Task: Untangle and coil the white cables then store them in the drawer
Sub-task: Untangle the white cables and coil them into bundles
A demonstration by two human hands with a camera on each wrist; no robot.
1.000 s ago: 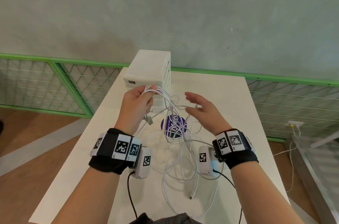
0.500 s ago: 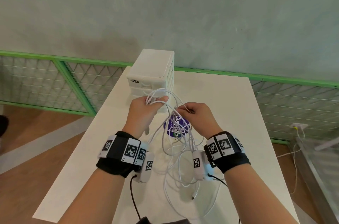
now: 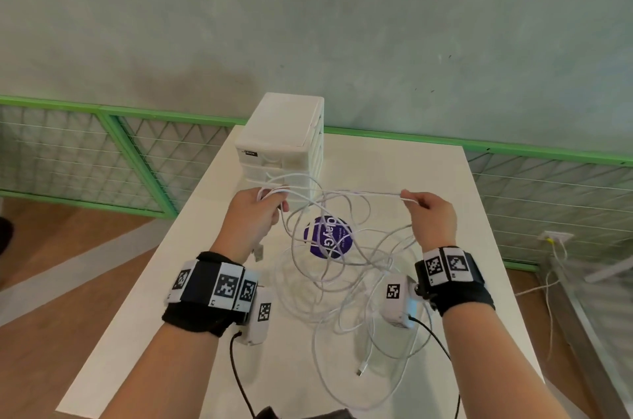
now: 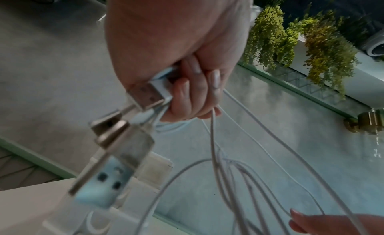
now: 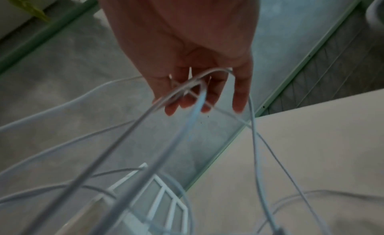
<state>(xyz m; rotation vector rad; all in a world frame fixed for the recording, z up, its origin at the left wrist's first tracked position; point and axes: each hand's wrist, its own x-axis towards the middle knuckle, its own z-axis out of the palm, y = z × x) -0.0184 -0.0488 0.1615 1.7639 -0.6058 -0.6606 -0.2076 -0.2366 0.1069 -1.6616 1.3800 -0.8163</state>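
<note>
A tangle of white cables (image 3: 342, 267) hangs between my hands and trails over the white table (image 3: 428, 175). My left hand (image 3: 255, 213) grips a bundle of strands in front of the white drawer unit (image 3: 281, 141). In the left wrist view its curled fingers (image 4: 191, 90) hold cables whose USB plugs (image 4: 143, 94) stick out below. My right hand (image 3: 424, 213) pinches a strand (image 3: 363, 193) stretched taut toward the left hand. In the right wrist view cables (image 5: 187, 89) loop over its fingers (image 5: 239, 94). The drawers look closed.
A round purple sticker (image 3: 328, 236) lies on the table under the cables. A loose connector (image 3: 360, 371) rests near the front edge. Green-framed mesh railing (image 3: 137, 151) runs behind the table, and a grey wall stands beyond it.
My right hand took hold of a strand near the left hand, then pulled it away to the right, drawing it taut. The left hand kept its grip.
</note>
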